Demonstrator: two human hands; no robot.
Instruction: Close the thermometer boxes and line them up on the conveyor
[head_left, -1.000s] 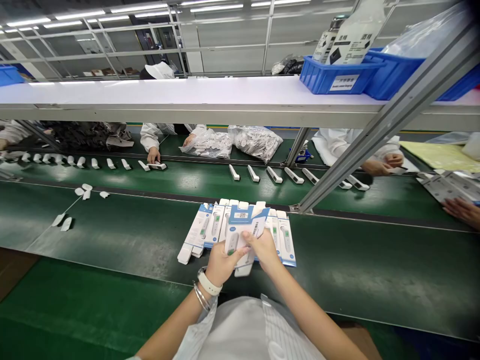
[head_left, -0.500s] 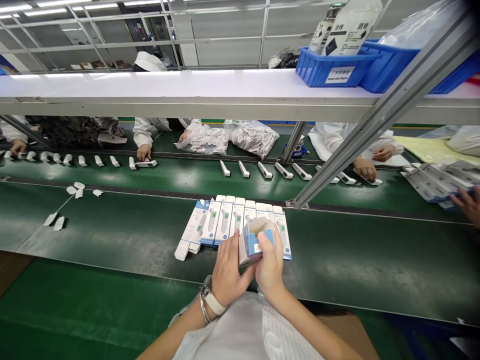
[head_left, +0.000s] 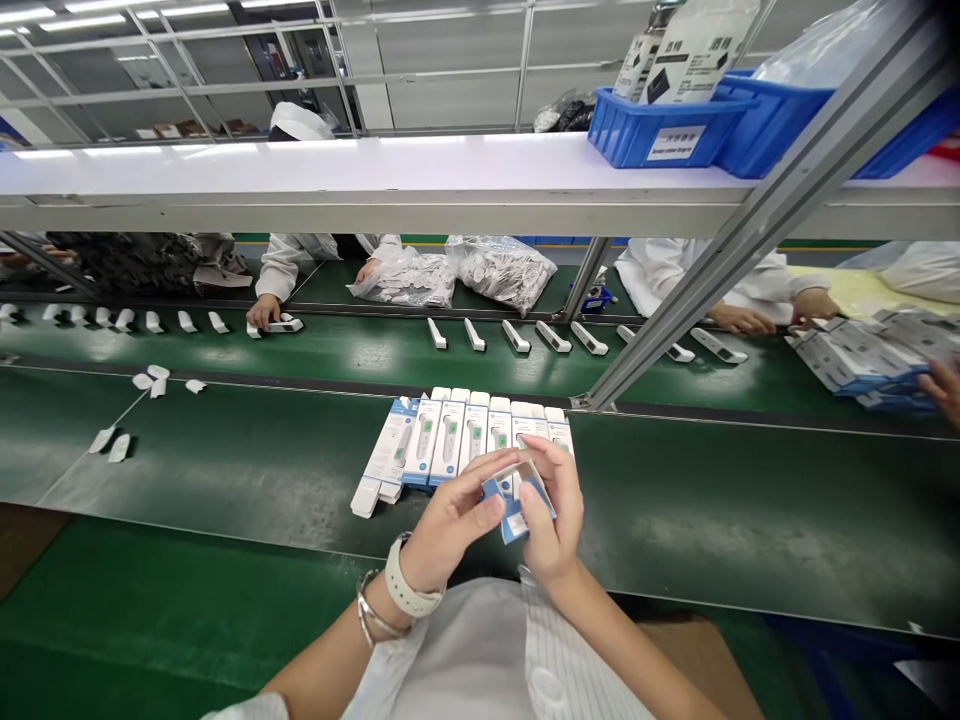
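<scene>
A small blue-and-white carton (head_left: pixel 514 518) is held between my two hands, its end turned up towards me. My left hand (head_left: pixel 465 510) is closed around the carton's left side. On the other side my right hand (head_left: pixel 553 510) grips it, the thumb pressed at the end flap. The far part of the carton is hidden behind my fingers. Just beyond my hands, a row of flat thermometer cartons (head_left: pixel 450 440) lies side by side on the green surface. The leftmost one lies at a slant, with a white flap sticking out.
White handheld devices (head_left: pixel 517 337) are spaced along the far belt (head_left: pixel 360 350). A co-worker's hand (head_left: pixel 264 312) touches one at left. Small white pieces (head_left: pixel 118 447) lie at left. A slanted metal post (head_left: pixel 697 260) rises at right, below a shelf (head_left: pixel 375 165) with blue bins (head_left: pixel 667 130).
The carton's open end has been folded in, and my hands have tilted it towards me. Devices on the far belt have shifted left. A co-worker's hand at right has left a device.
</scene>
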